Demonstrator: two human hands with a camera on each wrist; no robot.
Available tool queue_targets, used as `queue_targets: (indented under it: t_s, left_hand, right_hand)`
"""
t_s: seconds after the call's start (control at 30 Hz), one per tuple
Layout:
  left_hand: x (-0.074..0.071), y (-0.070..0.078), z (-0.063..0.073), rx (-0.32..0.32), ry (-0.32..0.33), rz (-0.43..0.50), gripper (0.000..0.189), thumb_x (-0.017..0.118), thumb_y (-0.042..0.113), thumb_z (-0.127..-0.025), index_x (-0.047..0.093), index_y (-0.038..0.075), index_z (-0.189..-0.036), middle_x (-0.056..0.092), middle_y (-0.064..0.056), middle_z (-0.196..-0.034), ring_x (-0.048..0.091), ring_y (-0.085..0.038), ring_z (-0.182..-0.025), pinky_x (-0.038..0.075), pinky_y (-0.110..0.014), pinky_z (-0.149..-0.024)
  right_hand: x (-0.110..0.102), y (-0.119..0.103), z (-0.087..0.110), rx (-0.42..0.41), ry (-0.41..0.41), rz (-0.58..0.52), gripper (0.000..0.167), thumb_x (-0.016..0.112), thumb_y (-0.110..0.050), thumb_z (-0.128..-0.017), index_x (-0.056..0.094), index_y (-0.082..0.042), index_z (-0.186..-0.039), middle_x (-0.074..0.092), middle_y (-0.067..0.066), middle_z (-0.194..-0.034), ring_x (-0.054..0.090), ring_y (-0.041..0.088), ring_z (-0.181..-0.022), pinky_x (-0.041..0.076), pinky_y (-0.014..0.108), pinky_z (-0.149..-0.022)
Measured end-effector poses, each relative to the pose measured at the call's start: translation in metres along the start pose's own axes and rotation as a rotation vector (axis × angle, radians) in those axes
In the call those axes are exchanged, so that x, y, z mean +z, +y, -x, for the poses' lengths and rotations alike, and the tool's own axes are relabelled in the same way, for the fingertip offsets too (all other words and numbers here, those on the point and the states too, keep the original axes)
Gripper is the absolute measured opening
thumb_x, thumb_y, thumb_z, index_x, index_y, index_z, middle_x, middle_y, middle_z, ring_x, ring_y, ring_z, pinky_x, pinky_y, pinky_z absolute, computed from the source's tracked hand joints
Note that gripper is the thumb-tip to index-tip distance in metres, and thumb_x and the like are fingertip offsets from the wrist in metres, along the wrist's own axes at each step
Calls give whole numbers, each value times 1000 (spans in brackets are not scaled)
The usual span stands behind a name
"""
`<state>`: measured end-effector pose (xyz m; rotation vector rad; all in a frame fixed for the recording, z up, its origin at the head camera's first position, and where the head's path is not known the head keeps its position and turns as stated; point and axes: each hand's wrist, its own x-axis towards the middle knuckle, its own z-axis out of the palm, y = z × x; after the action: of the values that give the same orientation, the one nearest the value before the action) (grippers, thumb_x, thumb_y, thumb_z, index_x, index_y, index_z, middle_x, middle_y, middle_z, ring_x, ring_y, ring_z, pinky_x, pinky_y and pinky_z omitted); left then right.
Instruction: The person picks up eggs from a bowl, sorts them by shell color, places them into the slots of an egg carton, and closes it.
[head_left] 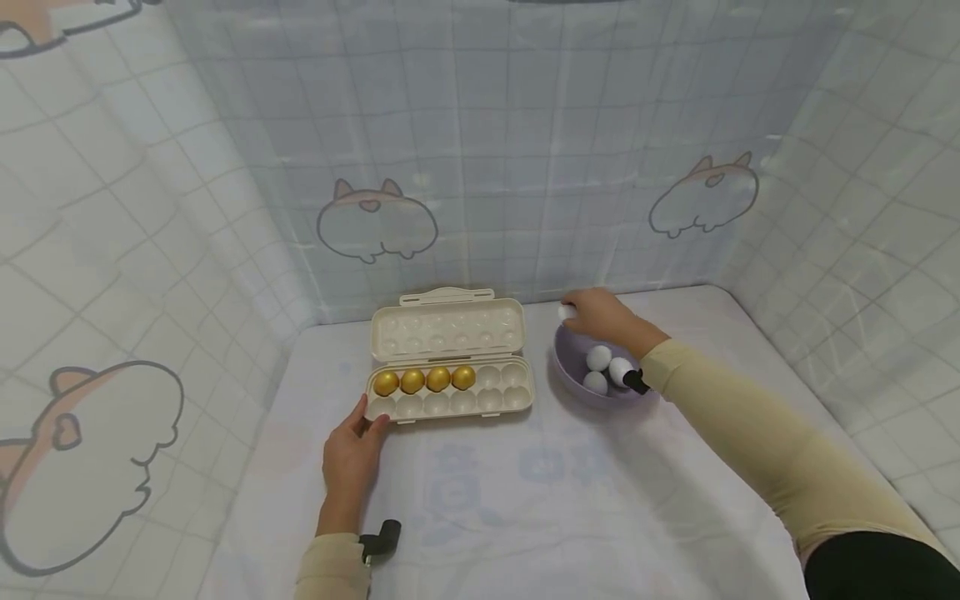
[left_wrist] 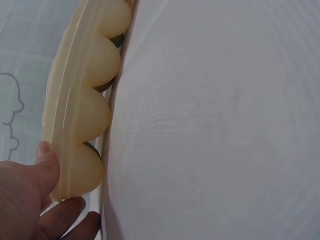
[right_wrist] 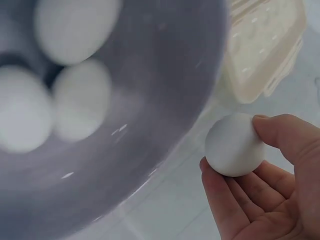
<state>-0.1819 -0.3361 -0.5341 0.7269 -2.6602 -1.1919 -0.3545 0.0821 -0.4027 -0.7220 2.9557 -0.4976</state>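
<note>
An open cream egg carton [head_left: 450, 408] lies on the table with its lid tipped back. Gold eggs [head_left: 412, 381] fill the left part of its back row; the front row's cups are bare. My left hand [head_left: 351, 458] grips the carton's front left corner, thumb on the near side and fingers round the end, as the left wrist view also shows. Beyond the purple bowl [head_left: 567, 379], my right hand [head_left: 603, 315] pinches a white egg [right_wrist: 235, 145] between thumb and fingertips, outside the rim. Three white eggs [head_left: 598, 358] lie in the bowl.
A pale cloth covers the table [head_left: 480, 517]. Behind the carton and bowl rises a tiled-pattern curtain [head_left: 510, 183] with cartoon animals, and similar walls stand at both sides. The right forearm [head_left: 735, 433] reaches across the bowl's right side.
</note>
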Motion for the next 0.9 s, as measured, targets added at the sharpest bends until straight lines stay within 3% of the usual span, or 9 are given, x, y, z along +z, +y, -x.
queue_targets:
  t_s: [0.13,0.33,0.57,0.77,0.9]
  left_hand:
    - [0,1,-1,-17,-5,14,69,71,41,-101,40,32,-162,55,-9,-158,45,-40,-153,37,-61,-123]
    - [-1,3,1,-17,-3,20,70,71,43,-100,40,32,-162,54,-10,-159,44,-40,-153,37,-62,-123]
    - [-2,1,0,-6,-1,11,69,70,43,-101,40,32,-162,53,-8,-160,43,-40,-154,37,-61,-124]
    - [-2,4,0,-23,6,14,69,72,42,-100,42,31,-161,53,-7,-159,44,-39,-154,37,-60,-124]
    - [-2,4,1,-29,8,18,69,73,42,-100,43,32,-161,54,-8,-160,44,-39,-154,37,-61,-123]
  right_hand:
    - [4,-24,-12,-27,-1,13,43,68,-19,-100,65,2,-137,75,18,-125,72,29,-103,60,47,-94]
    - [12,-59,-23,-69,-25,1,46,67,-22,-101,63,0,-141,74,17,-131,74,30,-108,60,46,-98]
    - [31,-89,-38,-169,-19,-4,39,67,-23,-102,65,-5,-136,76,10,-122,70,20,-88,60,40,-88]
    - [45,-117,-48,-229,-20,15,37,70,-24,-101,66,-6,-134,76,9,-124,73,22,-102,61,37,-90]
    - [54,-136,-51,-251,-44,-20,36,70,-23,-101,66,-6,-133,76,9,-123,73,22,-101,61,36,-88]
